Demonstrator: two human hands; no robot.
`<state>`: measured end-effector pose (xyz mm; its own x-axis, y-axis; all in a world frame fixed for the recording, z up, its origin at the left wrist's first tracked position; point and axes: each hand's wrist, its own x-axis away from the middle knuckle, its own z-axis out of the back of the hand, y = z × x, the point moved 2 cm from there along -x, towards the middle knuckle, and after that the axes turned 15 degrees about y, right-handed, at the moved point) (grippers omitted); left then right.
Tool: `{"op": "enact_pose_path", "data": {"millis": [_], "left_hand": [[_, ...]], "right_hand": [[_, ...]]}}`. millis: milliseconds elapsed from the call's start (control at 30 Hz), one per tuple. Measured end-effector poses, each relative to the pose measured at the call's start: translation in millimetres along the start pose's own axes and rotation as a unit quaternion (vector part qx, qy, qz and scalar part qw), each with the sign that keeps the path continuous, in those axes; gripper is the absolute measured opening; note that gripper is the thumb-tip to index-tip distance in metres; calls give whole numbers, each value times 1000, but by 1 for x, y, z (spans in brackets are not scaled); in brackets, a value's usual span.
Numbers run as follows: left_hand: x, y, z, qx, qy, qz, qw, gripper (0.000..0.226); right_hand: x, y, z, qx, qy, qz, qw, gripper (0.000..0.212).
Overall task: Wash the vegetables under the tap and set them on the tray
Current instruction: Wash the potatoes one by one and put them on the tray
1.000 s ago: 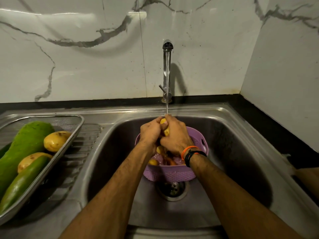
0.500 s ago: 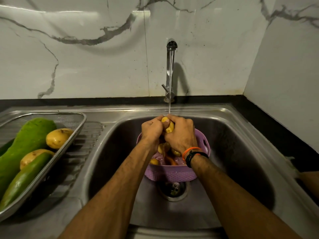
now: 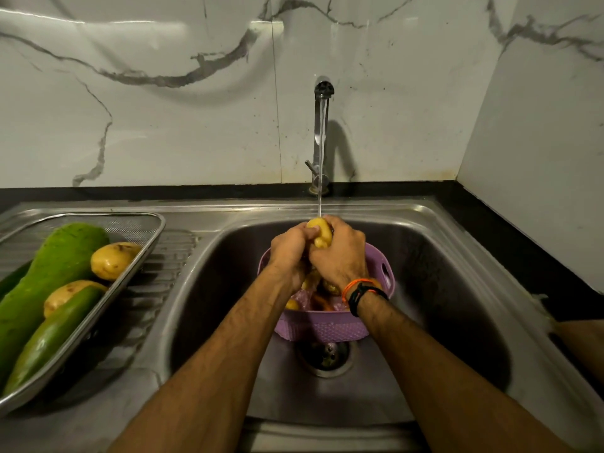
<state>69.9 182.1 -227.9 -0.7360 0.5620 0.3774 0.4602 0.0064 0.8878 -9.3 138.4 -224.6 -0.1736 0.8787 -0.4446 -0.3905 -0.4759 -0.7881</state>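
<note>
At the left, a metal tray (image 3: pixel 148 238) holds gourds and two potatoes. In the sink (image 3: pixel 457 256), above a purple basket (image 3: pixel 327 328), the left hand (image 3: pixel 289 253) and right hand (image 3: pixel 341 256) clasp a potato (image 3: pixel 321 235) under the tap (image 3: pixel 322 132) stream.

walls: white marble tiles (image 3: pixel 163 125) with grey veins, meeting at a corner on the right | upstand: black strip (image 3: pixel 163 192) along the wall foot | worktop: black (image 3: pixel 523 243) right of the steel basin | light: dim, glare streak upper left
</note>
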Motion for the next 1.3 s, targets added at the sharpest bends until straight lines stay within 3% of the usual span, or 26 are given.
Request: {"op": "enact_pose_path", "data": {"millis": [167,233,333,400,533,667,833,1000,1167,1300], "left_hand": [[-1,0,0,5,27,-33,999,31],[-3,0,2,19,27,-30,999,29],[-3,1,1,44,24,-22,998,15],[-2,1,-1,49,15,-25,998,19],[-3,0,0,38,16,-36,999,13],[-3,0,1,47,25,-31,998,12],[-2,0,1,44,20,-26,998,9],[-7,-1,0,47,-4,-23,999,8],[-18,-4,2,13,-28,-26,999,16],[-18,-5,4,21,-20,-32,999,26]], "right_hand": [[0,-3,-8,50,-124,22,991,86],[0,-4,-5,39,-113,40,992,78],[-1,-6,3,11,-27,63,998,42],[-2,-5,4,7,-21,58,998,35],[-2,-6,5,-1,-77,65,995,40],[-1,-6,9,11,-39,49,998,41],[1,-10,11,7,-88,50,995,48],[-2,-9,15,-5,-54,30,998,50],[-3,-3,9,-6,-85,6,996,58],[-2,-6,11,9,-55,15,998,53]]}}
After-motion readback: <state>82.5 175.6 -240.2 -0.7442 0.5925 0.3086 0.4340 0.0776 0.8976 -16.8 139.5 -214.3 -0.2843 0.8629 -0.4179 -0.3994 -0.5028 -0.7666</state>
